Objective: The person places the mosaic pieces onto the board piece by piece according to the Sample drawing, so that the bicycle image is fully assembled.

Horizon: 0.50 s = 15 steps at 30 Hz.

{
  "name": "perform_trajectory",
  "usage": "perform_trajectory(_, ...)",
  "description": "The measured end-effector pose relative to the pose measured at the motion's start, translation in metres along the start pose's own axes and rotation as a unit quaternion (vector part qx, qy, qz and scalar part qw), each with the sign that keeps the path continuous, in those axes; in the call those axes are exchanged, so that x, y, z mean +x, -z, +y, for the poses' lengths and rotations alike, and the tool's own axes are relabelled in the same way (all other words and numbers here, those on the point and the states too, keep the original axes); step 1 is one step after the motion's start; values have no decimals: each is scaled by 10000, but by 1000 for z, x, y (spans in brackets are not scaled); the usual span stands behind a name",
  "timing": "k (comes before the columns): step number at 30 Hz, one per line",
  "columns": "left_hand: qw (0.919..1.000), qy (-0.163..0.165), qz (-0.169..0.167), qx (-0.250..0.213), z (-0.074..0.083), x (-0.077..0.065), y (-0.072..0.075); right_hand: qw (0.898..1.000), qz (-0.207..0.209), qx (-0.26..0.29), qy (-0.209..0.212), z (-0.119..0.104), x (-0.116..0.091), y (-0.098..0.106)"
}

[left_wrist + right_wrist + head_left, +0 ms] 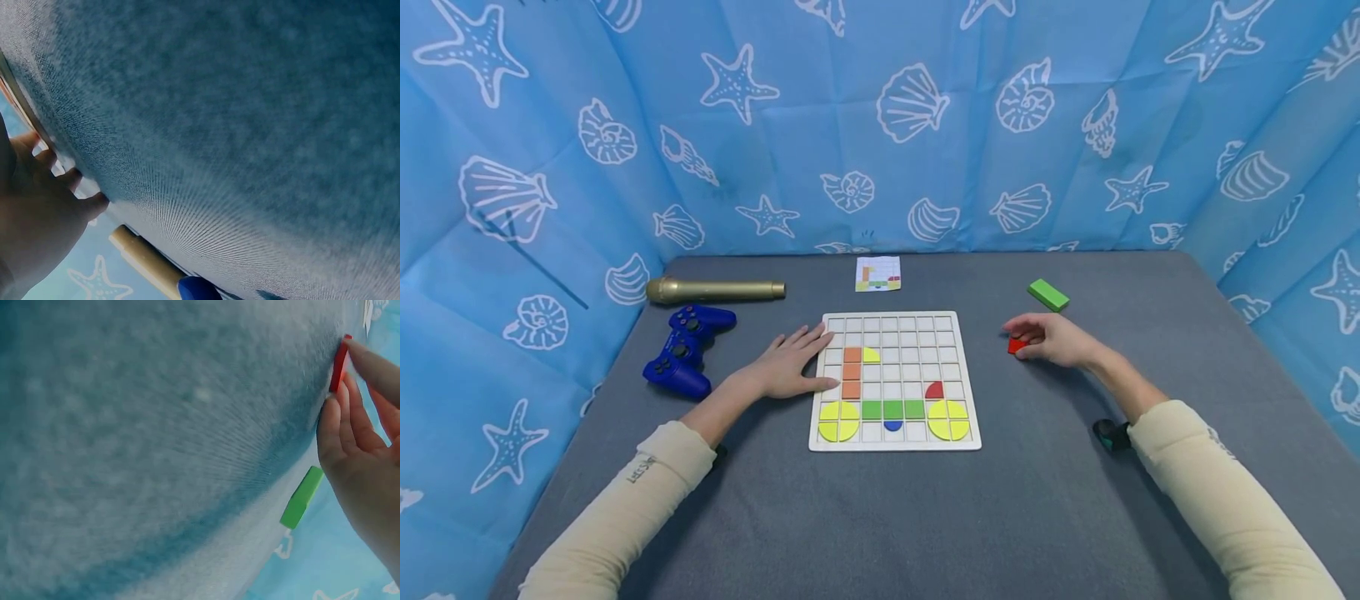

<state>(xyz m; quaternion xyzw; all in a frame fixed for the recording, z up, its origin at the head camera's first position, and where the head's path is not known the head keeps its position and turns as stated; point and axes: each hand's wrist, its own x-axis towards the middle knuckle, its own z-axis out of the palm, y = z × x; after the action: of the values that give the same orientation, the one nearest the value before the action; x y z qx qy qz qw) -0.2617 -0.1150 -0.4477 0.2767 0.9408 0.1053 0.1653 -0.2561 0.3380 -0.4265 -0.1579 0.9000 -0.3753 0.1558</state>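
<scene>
A white grid board (895, 447) lies flat on the grey table, with coloured tiles in some of its cells. My left hand (790, 365) rests along its left edge, fingers spread and thumb reaching onto the board. On the grid are orange squares (852, 372) in a column, a yellow quarter circle (870, 356), a row of green squares (892, 409), two yellow circles made of quarters, a red quarter circle (934, 390) and a blue half circle (892, 425). Right of the board, my right hand (1056, 340) pinches a small red tile (339, 365) between thumb and fingers, close over the table.
Behind the board lies a small printed card (877, 274) with a coloured pattern. A green block (1048, 295) sits beyond my right hand. At the left are a gold microphone (715, 290) and a blue game controller (681, 354). A blue shell-patterned curtain (835, 125) surrounds the table's back and sides.
</scene>
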Motion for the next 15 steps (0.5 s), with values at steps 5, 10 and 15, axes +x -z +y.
perform_trajectory(5,10000,30,0,-2,1,-1,0,9991,76,-386,145,-3,0,-3)
perform_trajectory(10,10000,25,-16,-13,2,-2,1,9989,112,-445,116,-2,-1,-4)
perform_trajectory(15,10000,17,0,9,2,0,1,9982,286,-509,141,2,-3,-4)
